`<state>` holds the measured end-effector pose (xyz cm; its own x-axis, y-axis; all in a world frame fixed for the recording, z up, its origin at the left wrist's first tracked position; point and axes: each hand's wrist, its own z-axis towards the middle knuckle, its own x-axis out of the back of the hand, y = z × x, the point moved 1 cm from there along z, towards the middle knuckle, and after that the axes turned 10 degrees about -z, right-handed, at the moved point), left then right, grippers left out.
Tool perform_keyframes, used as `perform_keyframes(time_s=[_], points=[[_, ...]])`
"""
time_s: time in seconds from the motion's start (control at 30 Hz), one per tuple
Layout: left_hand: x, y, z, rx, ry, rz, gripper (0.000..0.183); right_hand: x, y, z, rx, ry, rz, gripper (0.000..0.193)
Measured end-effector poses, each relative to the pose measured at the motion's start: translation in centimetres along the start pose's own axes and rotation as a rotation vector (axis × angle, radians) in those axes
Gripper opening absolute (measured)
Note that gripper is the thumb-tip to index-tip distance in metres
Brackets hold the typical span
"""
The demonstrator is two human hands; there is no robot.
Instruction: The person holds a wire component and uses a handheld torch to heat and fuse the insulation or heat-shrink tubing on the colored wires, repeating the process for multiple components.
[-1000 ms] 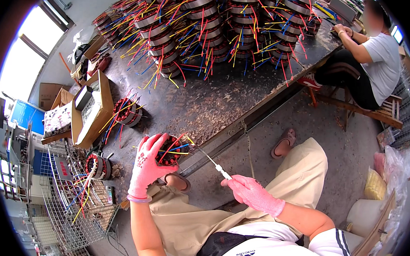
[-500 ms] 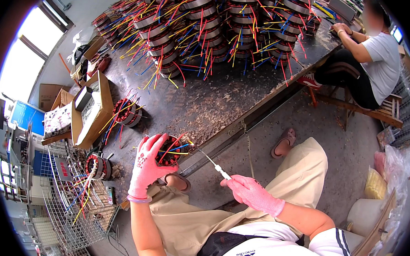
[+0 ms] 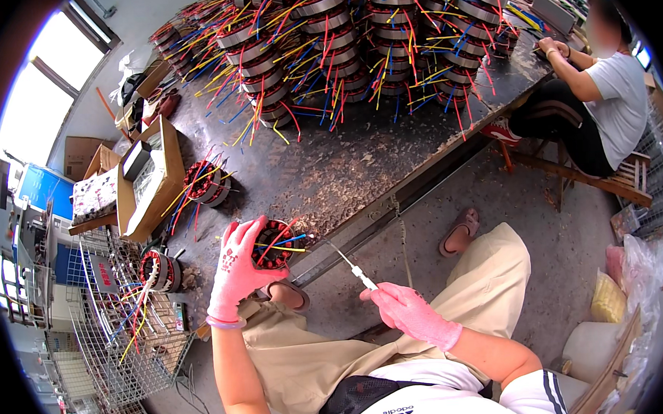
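Observation:
My left hand [image 3: 237, 274], in a pink glove, is wrapped round a motor stator [image 3: 280, 246] at the table's near edge. Red windings line the stator's ring, and blue, yellow and red lead wires stick out toward the right. My gloved right hand [image 3: 414, 318] grips a thin rod-like tool with a white handle [image 3: 363, 277]. The tool's slender shaft slants up and left, its far end close to the stator's right side; whether it touches cannot be made out. Beside my left hand stands another stator [image 3: 159, 271], and a third stator [image 3: 207, 183] sits farther back.
Tall stacks of stators [image 3: 332, 40] with trailing coloured wires fill the back of the dark worn table [image 3: 330, 170]. An open cardboard box [image 3: 150, 187] stands at the left, above a wire basket [image 3: 123, 342]. On the right a co-worker [image 3: 596, 84] sits on a wooden stool.
The stator's lead wires have shifted slightly under my left hand. My right hand and the tool have moved a little to the right, away from the stator.

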<state>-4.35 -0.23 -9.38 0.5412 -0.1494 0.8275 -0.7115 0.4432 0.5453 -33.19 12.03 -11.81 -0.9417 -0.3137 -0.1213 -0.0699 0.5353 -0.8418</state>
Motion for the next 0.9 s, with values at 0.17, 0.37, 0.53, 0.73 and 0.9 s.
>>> perform_keyframes(time_s=[0.17, 0.37, 0.53, 0.73, 0.9], points=[[0.1, -0.1, 0.1, -0.086, -0.055, 0.079, 0.096, 0.0, -0.2, -0.2, 0.01, -0.018, 0.002, 0.027], [0.2, 0.0, 0.2, -0.1, -0.038, 0.041, 0.094, -0.1, 0.3, 0.2, 0.04, -0.007, -0.028, 0.028], [0.2, 0.0, 0.2, -0.097, -0.024, 0.044, 0.092, -0.1, 0.4, 0.4, 0.037, -0.018, -0.008, 0.028], [0.3, -0.1, 0.2, -0.094, -0.029, 0.027, 0.091, -0.3, 0.1, 0.6, 0.029, -0.016, 0.025, 0.029], [0.5, 0.0, 0.2, -0.09, -0.038, 0.023, 0.09, -0.2, 0.5, 0.8, 0.035, -0.027, 0.062, 0.026]])
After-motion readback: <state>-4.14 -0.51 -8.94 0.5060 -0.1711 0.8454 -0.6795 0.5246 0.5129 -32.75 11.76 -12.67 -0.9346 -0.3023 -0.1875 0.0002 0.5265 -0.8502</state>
